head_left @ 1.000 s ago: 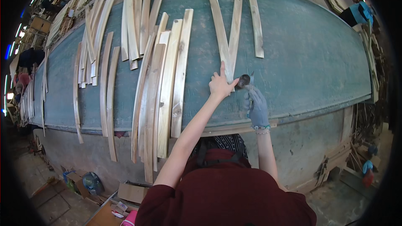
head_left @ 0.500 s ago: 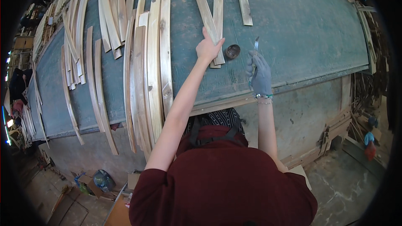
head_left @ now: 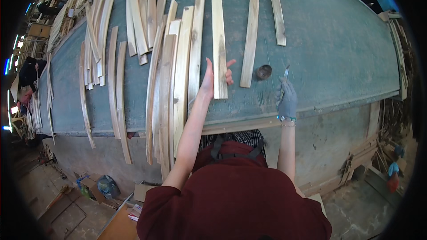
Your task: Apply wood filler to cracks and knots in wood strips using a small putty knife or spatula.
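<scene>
My bare left hand (head_left: 207, 81) supports the near end of a pale wooden strip (head_left: 218, 31). The thumb shows at its left edge and bent fingers at its right; the palm is hidden beneath the wood. In a grey glove, my right hand (head_left: 287, 98) is closed around a slim tool (head_left: 286, 71) with a narrow, blade-like end pointing away from me; its exact kind is unclear. Just left of that tool stands a small round dark cup (head_left: 264, 72). Another wooden strip (head_left: 250, 35) lies between the cup and the held strip.
The green worktable (head_left: 329, 49) spans the view. A row of wooden strips (head_left: 180, 75) lies left of my left arm, some overhanging the near edge. More strips (head_left: 92, 40) lie farther left, and a single strip (head_left: 276, 11) at the far right of the cup.
My left hand has moved left with the strip, away from the strip it overlapped, and now has it nearly straight. The view has shifted. My right hand keeps the tool.
</scene>
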The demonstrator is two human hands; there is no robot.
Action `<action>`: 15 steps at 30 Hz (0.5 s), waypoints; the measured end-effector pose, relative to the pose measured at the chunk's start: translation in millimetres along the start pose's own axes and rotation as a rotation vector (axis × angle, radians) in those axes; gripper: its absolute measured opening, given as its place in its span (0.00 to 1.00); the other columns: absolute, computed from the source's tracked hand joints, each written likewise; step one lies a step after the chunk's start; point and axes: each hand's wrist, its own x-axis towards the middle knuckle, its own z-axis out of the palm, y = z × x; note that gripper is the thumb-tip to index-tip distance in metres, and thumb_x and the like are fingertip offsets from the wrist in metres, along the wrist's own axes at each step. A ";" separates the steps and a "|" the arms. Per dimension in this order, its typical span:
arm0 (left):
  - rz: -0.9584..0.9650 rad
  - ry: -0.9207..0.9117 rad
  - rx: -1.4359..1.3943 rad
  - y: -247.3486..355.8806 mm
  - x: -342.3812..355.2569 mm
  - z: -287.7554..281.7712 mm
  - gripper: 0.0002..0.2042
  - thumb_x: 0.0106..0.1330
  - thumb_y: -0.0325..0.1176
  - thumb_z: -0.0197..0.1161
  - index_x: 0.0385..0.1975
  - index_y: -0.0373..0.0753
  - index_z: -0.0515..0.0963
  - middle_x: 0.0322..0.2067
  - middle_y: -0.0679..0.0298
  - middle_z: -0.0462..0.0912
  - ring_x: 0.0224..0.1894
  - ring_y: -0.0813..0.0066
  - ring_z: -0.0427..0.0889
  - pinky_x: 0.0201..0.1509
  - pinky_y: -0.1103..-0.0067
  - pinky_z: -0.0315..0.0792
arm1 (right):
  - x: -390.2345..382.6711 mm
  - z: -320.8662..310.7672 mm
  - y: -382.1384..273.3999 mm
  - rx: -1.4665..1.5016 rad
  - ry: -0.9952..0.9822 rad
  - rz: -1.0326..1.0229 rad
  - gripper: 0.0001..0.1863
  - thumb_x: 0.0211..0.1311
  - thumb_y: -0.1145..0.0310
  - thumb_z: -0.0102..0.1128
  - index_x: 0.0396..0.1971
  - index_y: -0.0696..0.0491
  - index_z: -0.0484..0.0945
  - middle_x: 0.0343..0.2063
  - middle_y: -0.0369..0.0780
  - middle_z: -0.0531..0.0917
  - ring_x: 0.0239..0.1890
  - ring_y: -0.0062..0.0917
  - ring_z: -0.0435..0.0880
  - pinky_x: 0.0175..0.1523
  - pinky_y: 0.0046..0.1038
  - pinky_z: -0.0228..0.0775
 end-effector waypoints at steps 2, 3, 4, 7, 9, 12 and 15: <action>0.014 0.299 0.227 -6.0 2.9 27.1 0.46 0.53 0.72 0.24 0.56 0.32 0.58 0.15 0.71 0.58 0.17 0.82 0.59 0.29 0.81 0.63 | -0.5 0.8 2.3 -0.020 -0.009 -0.021 0.12 0.62 0.68 0.46 0.42 0.57 0.72 0.21 0.32 0.71 0.18 0.11 0.67 0.20 0.14 0.60; 0.003 0.292 0.251 -6.5 1.5 26.0 0.46 0.53 0.72 0.24 0.56 0.32 0.58 0.15 0.71 0.59 0.16 0.82 0.60 0.27 0.82 0.63 | -2.7 3.4 2.8 -0.046 -0.025 -0.033 0.12 0.62 0.68 0.46 0.41 0.57 0.72 0.21 0.32 0.70 0.17 0.11 0.67 0.20 0.13 0.60; -0.008 0.280 0.276 -6.0 2.9 25.7 0.47 0.53 0.72 0.23 0.56 0.32 0.58 0.15 0.71 0.59 0.15 0.83 0.60 0.26 0.83 0.63 | -3.7 5.5 3.9 -0.041 -0.033 -0.047 0.12 0.62 0.68 0.46 0.41 0.57 0.72 0.21 0.32 0.70 0.17 0.11 0.67 0.20 0.13 0.60; -0.018 0.396 0.416 -10.4 3.1 22.4 0.46 0.54 0.71 0.24 0.56 0.31 0.57 0.13 0.72 0.59 0.15 0.84 0.62 0.25 0.82 0.66 | -4.5 13.3 6.3 -0.008 -0.077 0.007 0.12 0.62 0.67 0.46 0.41 0.56 0.73 0.20 0.32 0.70 0.17 0.11 0.67 0.20 0.13 0.60; -0.118 0.720 0.893 -17.0 4.1 13.2 0.40 0.60 0.64 0.36 0.55 0.27 0.57 0.21 0.64 0.69 0.25 0.76 0.73 0.36 0.74 0.71 | -7.0 19.1 6.2 -0.033 -0.066 0.014 0.13 0.62 0.67 0.46 0.41 0.57 0.73 0.20 0.31 0.70 0.17 0.10 0.66 0.19 0.13 0.59; 0.396 0.647 2.423 -42.7 -21.4 5.4 0.36 0.60 0.59 0.45 0.52 0.28 0.61 0.37 0.52 0.70 0.42 0.62 0.72 0.48 0.67 0.67 | -8.7 26.9 5.9 -0.103 -0.095 0.019 0.12 0.62 0.66 0.46 0.40 0.55 0.74 0.18 0.30 0.70 0.15 0.10 0.65 0.18 0.13 0.56; 0.322 0.740 2.084 -34.1 -53.9 43.7 0.29 0.55 0.50 0.56 0.47 0.30 0.67 0.45 0.47 0.65 0.50 0.52 0.65 0.52 0.65 0.62 | -10.6 36.5 6.7 -0.202 -0.281 0.102 0.11 0.62 0.64 0.46 0.37 0.54 0.74 0.17 0.29 0.69 0.14 0.09 0.64 0.16 0.13 0.54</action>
